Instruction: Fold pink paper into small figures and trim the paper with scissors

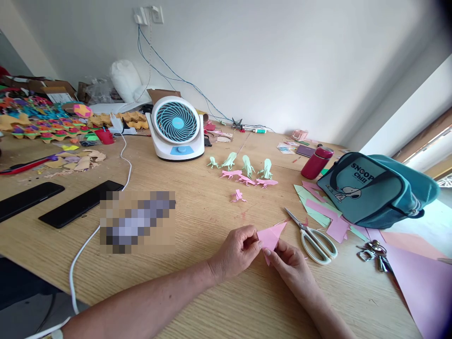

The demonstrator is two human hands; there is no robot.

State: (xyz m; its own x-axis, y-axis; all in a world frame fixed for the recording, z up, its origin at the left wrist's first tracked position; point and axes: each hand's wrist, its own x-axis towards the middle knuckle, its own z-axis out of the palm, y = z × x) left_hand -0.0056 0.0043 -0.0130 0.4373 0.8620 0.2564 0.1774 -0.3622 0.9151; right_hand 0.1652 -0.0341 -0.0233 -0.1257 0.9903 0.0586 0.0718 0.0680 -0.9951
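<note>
Between my two hands is a folded piece of pink paper (271, 234), roughly triangular, with one point toward the upper right. My left hand (240, 248) pinches its left side between thumb and curled fingers. At its lower right edge, my right hand (290, 266) grips it with the thumb on top and fingers behind. Scissors (314, 237) with white handles lie just right of my right hand. Beyond my hands stand folded paper figures, among them a small pink figure (239, 196), a row of pink ones (266, 182) and light green ones (247, 166).
A white and blue fan (177, 127) stands at the back. On the right are a teal bag (367, 186), a red bottle (317, 162), paper scraps (316, 207), keys (377, 252) and pink sheets (420, 282). Dark phones (81, 203) and a white cable (75, 263) lie left.
</note>
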